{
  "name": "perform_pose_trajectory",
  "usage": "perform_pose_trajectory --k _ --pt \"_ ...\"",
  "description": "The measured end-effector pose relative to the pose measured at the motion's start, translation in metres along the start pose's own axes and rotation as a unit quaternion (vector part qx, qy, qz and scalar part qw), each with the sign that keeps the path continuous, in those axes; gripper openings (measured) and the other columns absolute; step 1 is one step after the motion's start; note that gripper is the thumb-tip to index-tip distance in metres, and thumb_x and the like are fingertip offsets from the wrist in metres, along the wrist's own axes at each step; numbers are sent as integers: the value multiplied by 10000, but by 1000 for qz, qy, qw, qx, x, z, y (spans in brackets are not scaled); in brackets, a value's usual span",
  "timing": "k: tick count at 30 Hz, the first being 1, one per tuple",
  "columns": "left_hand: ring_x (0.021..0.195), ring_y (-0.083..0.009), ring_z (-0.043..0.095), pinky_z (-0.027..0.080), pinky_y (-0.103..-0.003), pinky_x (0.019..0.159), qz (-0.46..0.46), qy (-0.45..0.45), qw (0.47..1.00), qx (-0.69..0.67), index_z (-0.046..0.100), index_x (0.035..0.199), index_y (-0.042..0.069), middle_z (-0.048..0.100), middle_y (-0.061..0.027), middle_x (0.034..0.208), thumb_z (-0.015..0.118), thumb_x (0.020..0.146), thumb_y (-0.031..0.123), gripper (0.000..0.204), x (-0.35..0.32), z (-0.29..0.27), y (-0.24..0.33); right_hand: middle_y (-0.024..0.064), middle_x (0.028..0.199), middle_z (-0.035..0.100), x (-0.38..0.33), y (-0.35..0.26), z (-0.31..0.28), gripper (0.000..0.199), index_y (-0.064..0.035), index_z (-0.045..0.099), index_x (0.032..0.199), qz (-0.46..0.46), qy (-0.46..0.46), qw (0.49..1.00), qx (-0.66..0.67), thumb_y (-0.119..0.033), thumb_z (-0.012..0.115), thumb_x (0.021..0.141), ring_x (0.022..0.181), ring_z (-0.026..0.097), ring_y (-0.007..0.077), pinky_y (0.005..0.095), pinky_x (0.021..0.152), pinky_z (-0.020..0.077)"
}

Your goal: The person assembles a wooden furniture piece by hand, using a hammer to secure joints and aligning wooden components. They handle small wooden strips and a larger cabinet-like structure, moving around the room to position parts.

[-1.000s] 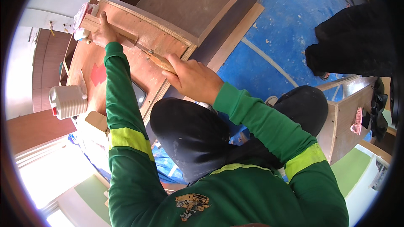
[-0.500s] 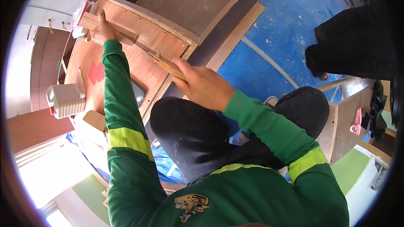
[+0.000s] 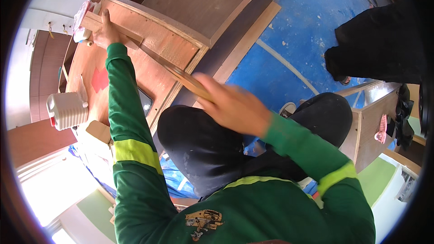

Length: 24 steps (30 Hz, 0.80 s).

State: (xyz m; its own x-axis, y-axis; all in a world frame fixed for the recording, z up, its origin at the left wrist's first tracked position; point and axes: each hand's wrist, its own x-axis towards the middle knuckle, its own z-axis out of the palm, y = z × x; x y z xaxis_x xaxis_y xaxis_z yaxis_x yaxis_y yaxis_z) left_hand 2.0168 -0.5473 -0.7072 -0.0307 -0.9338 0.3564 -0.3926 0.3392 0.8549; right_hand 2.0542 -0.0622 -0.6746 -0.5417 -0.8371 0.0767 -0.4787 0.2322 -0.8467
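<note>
Left hand (image 3: 105, 34) presses a wooden block (image 3: 115, 30) onto the plywood panel (image 3: 149, 63); right hand (image 3: 233, 106), grip closed on a handsaw (image 3: 174, 70), has drawn back from the block, mid-stroke.

green sleeves (image 3: 124, 108) with yellow bands, blue floor (image 3: 307, 27), brown plywood cabinet (image 3: 158, 45)

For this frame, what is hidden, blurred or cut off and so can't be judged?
- Head view: the right hand is motion-blurred, so its grip on the long wooden strip is unclear.
- The strip's near end is hidden under that hand.
- The left hand covers the wooden block it presses.
- The white jug is bent by the fisheye rim.
</note>
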Motion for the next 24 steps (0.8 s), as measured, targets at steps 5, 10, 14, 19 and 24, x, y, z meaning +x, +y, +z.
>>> perform_pose_trajectory --k 5,10,14,19,24 --pt "929 -346 789 607 -471 929 36 62 997 1 819 1015 -90 820 -213 945 881 788 679 803 -6 -6 -4 300 952 748 26 6 16 415 -43 522 1392 -5 -2 999 33 -291 654 1087 908 716 538 631 771 579" --pt "970 -364 794 603 -477 952 7 41 999 26 813 998 -107 822 -237 960 890 757 705 850 -1 -9 -9 281 1113 754 -110 -19 -54 522 -59 509 1498 43 -18 999 15 -207 727 1048 966 735 497 553 737 612" --pt "941 -406 782 603 -506 913 18 12 1000 22 850 1083 -18 811 -253 956 843 802 743 811 -2 16 -12 270 1090 761 -90 -15 -35 521 -61 519 1487 43 3 999 2 -207 734 1036 935 748 485 544 749 615" --pt "841 -404 764 571 -534 707 264 31 892 367 705 1395 475 763 -257 928 626 1067 546 344 84 16 -95 289 969 757 23 7 25 472 -40 516 1449 -9 -8 1000 22 -317 642 1088 921 733 514 602 758 589" --pt "979 -361 766 562 -532 815 534 208 746 338 398 1679 429 723 -232 1201 584 1081 210 663 49 34 -46 309 980 749 -2 19 15 533 -51 477 1512 -18 30 999 12 -358 608 1098 920 740 506 608 787 594"
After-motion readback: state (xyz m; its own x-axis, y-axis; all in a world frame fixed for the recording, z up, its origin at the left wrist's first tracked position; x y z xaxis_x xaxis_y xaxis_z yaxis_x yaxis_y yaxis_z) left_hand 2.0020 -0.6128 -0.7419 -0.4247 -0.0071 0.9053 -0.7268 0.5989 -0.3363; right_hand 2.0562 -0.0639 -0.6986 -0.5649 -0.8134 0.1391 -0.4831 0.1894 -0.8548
